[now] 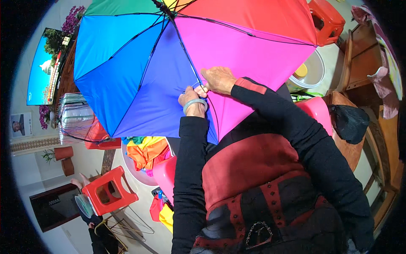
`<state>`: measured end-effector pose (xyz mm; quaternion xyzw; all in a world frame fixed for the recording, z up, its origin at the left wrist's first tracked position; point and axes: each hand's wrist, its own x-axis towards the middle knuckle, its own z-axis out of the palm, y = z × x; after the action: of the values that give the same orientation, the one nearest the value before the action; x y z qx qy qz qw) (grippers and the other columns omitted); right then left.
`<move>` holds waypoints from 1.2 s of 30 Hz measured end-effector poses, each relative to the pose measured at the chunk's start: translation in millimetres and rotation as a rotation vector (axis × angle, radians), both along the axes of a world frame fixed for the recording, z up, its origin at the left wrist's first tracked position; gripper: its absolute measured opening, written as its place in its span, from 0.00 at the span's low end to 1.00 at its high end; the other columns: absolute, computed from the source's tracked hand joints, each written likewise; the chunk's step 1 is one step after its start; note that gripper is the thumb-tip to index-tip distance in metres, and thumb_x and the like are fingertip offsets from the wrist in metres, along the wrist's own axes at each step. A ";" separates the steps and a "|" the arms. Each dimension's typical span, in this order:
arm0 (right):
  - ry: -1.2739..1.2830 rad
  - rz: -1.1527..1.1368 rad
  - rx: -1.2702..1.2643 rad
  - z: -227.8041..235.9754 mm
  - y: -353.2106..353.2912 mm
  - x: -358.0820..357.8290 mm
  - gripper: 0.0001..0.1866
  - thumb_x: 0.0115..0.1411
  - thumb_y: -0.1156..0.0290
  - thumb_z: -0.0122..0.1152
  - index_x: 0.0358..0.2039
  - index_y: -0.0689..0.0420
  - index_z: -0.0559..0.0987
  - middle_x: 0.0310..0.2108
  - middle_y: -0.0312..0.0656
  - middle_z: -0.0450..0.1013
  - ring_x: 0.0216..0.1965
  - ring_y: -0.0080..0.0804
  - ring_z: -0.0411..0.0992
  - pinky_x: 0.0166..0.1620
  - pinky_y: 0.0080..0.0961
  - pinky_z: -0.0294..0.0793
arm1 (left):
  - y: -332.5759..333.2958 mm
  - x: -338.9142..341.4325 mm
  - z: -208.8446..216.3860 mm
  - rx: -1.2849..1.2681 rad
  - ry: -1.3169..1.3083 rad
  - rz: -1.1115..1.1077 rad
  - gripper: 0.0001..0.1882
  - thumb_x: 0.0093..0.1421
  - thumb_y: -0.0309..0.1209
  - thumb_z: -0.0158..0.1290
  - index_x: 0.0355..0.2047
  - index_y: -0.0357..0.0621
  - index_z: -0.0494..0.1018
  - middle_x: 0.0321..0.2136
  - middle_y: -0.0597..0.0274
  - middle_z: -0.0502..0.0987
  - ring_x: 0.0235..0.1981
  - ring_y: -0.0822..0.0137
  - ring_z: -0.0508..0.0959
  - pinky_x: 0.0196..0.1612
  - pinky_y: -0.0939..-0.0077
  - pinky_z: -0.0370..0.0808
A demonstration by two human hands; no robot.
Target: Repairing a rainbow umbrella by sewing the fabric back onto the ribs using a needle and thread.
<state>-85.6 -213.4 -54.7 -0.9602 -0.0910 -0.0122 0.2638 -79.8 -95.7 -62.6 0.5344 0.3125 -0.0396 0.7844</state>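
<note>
One open rainbow umbrella spreads across and beyond the grip, its underside facing the wearer, with at least seven colours of panel showing. Both hands meet near its closest edge: the left hand, with one pale bangle at the wrist, and the right hand each pinch it beside one black rib, by the violet-pink seam; the exact part between the fingertips is too small to make out. Just below the grip lies the wearer's black-and-red clothing. To its lower left, one basin holds bright cloth. Two red plastic stools show, one far to the upper right of the grip, another to the lower left; two pink seats flank it. One white bucket and one black bag are to the right. The pale floor runs beneath. Well left of the grip are one lit television, two clusters of purple flowers and one potted plant.
</note>
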 end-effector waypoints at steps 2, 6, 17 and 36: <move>0.000 -0.004 0.002 -0.3 1.1 0.4 0.15 0.43 0.67 0.58 0.29 0.61 0.69 0.22 0.52 0.70 0.31 0.48 0.70 0.29 0.43 0.66 | 2.6 1.6 -4.1 -0.010 -0.005 -0.005 0.15 0.57 0.22 0.35 0.38 0.20 0.46 0.19 0.36 0.69 0.10 0.54 0.71 0.07 0.73 0.67; 0.012 0.008 -0.020 -3.1 1.0 3.5 0.15 0.43 0.67 0.58 0.30 0.61 0.69 0.22 0.52 0.70 0.30 0.48 0.71 0.29 0.43 0.66 | 4.9 3.2 -6.4 -0.045 -0.010 -0.021 0.15 0.57 0.22 0.35 0.38 0.19 0.46 0.18 0.37 0.69 0.10 0.54 0.71 0.07 0.72 0.67; 0.035 0.022 0.034 -1.2 -3.1 3.6 0.12 0.44 0.69 0.55 0.30 0.59 0.69 0.23 0.50 0.70 0.30 0.48 0.70 0.29 0.43 0.65 | 5.4 4.3 -7.6 -0.020 0.002 -0.043 0.14 0.57 0.23 0.35 0.37 0.21 0.46 0.17 0.39 0.69 0.10 0.55 0.71 0.07 0.73 0.66; -0.017 0.019 0.062 -2.0 -5.6 3.7 0.10 0.43 0.70 0.52 0.27 0.61 0.71 0.23 0.53 0.70 0.30 0.49 0.70 0.29 0.43 0.66 | 2.6 5.4 -6.4 -0.061 0.018 0.021 0.10 0.56 0.21 0.36 0.31 0.26 0.48 0.15 0.39 0.66 0.06 0.56 0.66 0.06 0.70 0.62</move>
<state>-82.0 -219.1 -56.7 -0.9505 -0.1020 -0.0206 0.2929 -74.4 -93.1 -69.0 0.5064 0.3240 -0.0457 0.7978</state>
